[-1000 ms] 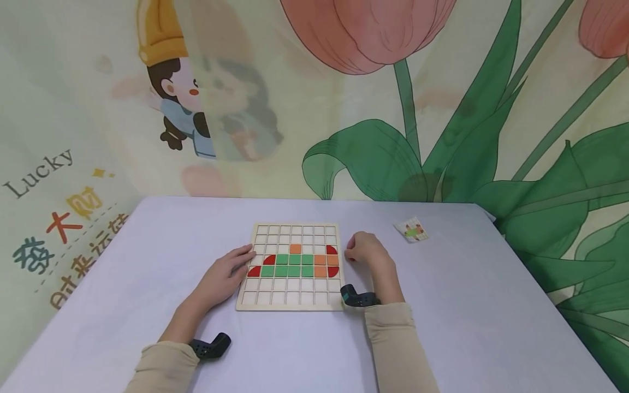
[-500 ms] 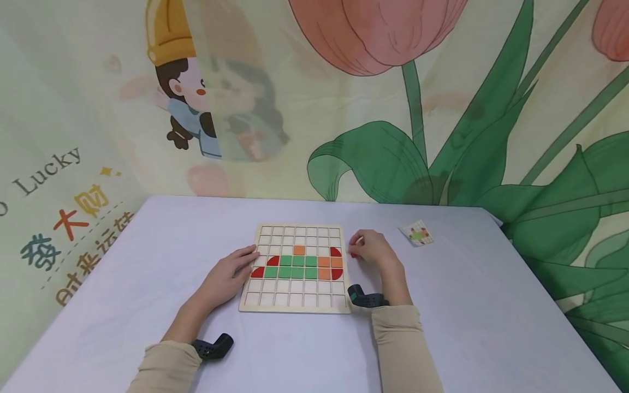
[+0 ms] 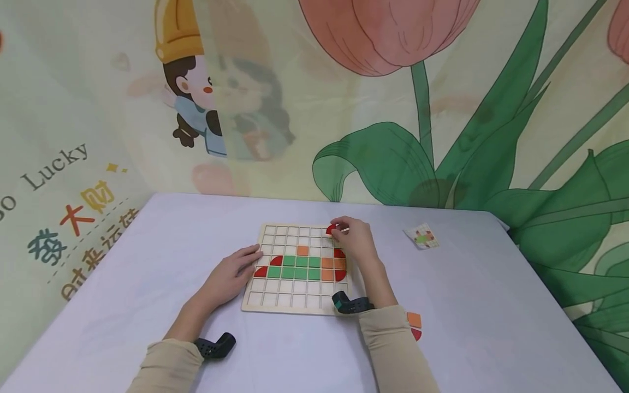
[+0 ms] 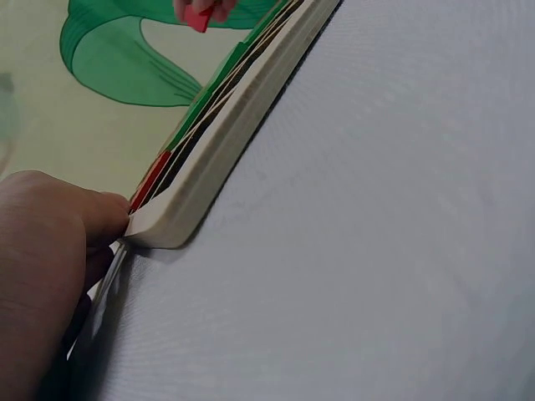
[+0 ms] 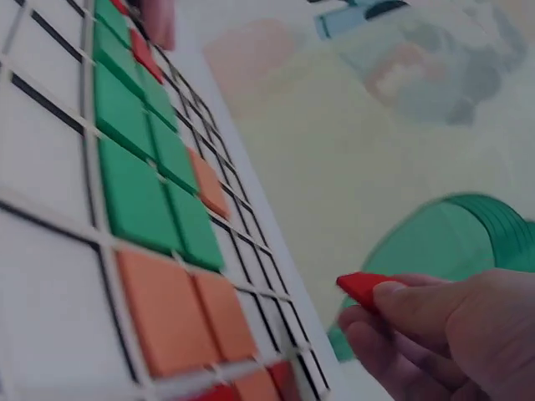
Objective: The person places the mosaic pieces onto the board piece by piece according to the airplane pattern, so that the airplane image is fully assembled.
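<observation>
A wooden grid board (image 3: 282, 311) lies on the table with green, orange and red tiles set across its middle rows. My left hand (image 3: 233, 279) rests on the table, its extended fingers touching the board's left edge; in the left wrist view the left hand (image 4: 50, 251) meets the board's corner. At the board's top right corner, my right hand (image 3: 357, 240) pinches a red rounded tile (image 3: 331, 230). That red tile (image 5: 368, 289) is between thumb and fingertips in the right wrist view, held above the board surface.
A small pattern card (image 3: 421, 236) lies to the board's right. An orange square tile (image 3: 415, 320) and a red rounded tile (image 3: 416, 333) lie beside the right sleeve, partly hidden by it. A printed backdrop stands behind the table.
My right hand has moved from beside the board's right edge up and left, over its top right corner, carrying the red tile. The left hand stays put. Loose tiles now show beside the right sleeve.
</observation>
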`<state>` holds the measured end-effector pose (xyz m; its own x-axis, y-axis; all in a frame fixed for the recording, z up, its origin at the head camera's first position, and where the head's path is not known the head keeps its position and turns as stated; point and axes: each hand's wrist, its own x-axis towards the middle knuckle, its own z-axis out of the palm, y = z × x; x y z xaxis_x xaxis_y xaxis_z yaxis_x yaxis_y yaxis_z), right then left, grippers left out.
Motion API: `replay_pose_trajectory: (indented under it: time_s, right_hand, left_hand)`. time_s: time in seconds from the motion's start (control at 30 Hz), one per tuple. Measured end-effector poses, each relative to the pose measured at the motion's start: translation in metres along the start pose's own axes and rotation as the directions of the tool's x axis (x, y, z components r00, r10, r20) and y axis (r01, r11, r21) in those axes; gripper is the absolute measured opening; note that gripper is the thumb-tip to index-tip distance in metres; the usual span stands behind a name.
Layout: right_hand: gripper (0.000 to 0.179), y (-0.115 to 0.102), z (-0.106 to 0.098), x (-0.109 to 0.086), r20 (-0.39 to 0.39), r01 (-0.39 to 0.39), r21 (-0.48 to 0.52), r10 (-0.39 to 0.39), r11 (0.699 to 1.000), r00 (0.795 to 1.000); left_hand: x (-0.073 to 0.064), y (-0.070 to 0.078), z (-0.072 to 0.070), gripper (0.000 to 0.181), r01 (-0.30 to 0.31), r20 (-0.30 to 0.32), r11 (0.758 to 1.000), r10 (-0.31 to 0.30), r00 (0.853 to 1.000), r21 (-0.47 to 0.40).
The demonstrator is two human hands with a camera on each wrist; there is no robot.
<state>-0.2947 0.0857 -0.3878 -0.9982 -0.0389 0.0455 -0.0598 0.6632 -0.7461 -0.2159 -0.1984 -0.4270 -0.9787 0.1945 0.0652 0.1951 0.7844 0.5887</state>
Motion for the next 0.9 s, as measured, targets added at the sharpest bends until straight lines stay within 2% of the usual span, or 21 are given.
replay_pose_trajectory:
  time_s: [0.27,0.9]
  right_hand:
    - [0.018,-0.011,0.025,-0.002,0.016,0.086,-0.022,-0.085,0.996,0.996]
    - [0.013,-0.013,0.046,-0.005,-0.021,0.074,-0.061,-0.076,0.995,0.997]
  left_hand:
    - [0.0,0.003,-0.002,0.041,-0.01,0.002,1.0,0.01,1.0,-0.004]
    - [-0.001,0.004,-0.004,0.041,0.0,0.001,1.0,0.0,1.0,0.002]
